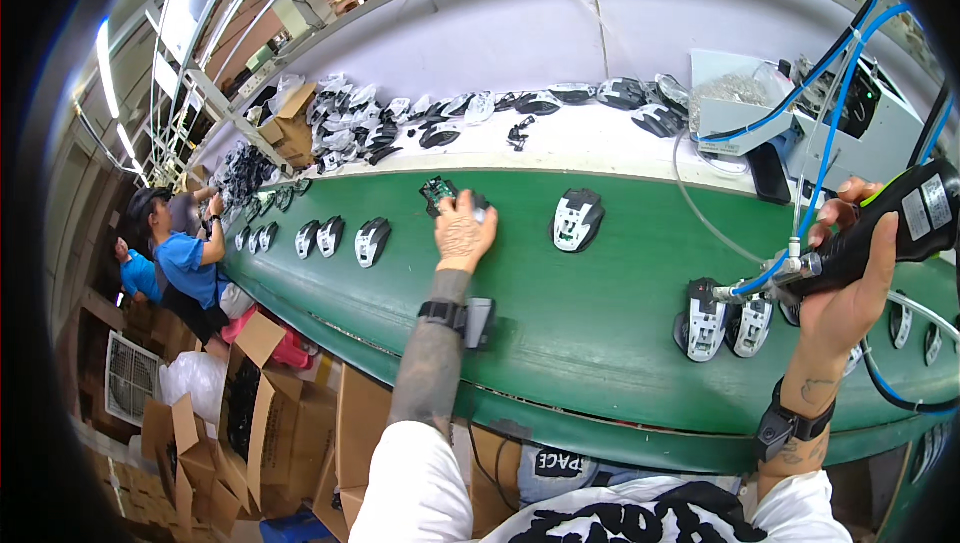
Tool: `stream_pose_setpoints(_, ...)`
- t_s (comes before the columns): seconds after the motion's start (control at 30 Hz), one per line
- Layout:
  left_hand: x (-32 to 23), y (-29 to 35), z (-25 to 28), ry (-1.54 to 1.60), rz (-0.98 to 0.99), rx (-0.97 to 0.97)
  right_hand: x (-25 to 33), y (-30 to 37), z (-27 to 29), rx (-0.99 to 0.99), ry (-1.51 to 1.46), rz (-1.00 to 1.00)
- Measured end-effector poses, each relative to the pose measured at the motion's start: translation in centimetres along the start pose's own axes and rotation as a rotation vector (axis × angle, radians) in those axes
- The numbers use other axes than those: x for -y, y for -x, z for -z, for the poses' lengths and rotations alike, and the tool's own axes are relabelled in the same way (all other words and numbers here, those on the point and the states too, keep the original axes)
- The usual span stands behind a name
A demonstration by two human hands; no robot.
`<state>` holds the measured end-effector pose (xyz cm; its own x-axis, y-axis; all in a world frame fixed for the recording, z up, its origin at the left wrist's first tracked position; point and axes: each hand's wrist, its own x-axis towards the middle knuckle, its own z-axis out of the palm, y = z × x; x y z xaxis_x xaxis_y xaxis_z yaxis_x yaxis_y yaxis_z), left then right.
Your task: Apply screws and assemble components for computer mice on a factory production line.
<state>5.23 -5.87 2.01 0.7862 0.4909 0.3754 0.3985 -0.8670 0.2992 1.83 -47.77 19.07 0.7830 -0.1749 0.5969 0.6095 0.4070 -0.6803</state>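
Note:
My left hand [465,231] reaches over the green belt, its fingers curled down on a mouse part with a green circuit board [438,193]. The hand covers most of that part; a greyish bit shows on its right side. On the right, my right hand [845,278] is wrapped round a black power screwdriver [895,223] with metal fittings and blue hoses. Its front end points left, above two grey-and-white mouse shells [705,323] standing side by side. Another mouse shell [577,220] lies between my hands.
More mouse shells [371,242] sit along the belt [560,343] to the left. A white ledge [580,148] behind holds heaped mouse parts [355,123] and a screw-feeder machine [840,123]. Blue hoses [835,133] hang at right. Cardboard boxes [260,423] stand lower left; co-workers [185,253] are beyond.

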Motion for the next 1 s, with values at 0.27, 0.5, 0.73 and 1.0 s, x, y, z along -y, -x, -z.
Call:
stream_pose_setpoints(0.27,0.6,0.4,-1.6,0.109,-0.317,-0.030,-0.8,0.0,2.4,-0.015,-0.205,-0.124)
stream_pose_setpoints(0.5,1.6,0.6,-1.0,0.420,-0.204,0.277,0.2,0.5,-1.3,-0.037,-0.098,-0.096)
stream_pose_setpoints(0.73,14.5,-1.2,2.3,-0.234,0.196,-0.149,-0.9,0.7,2.8,-0.057,-0.031,-0.044)
stream_pose_setpoints(1.0,18.8,-2.0,4.0,-0.161,0.109,-0.085,-1.7,0.4,1.1,-0.077,-0.119,-0.087)
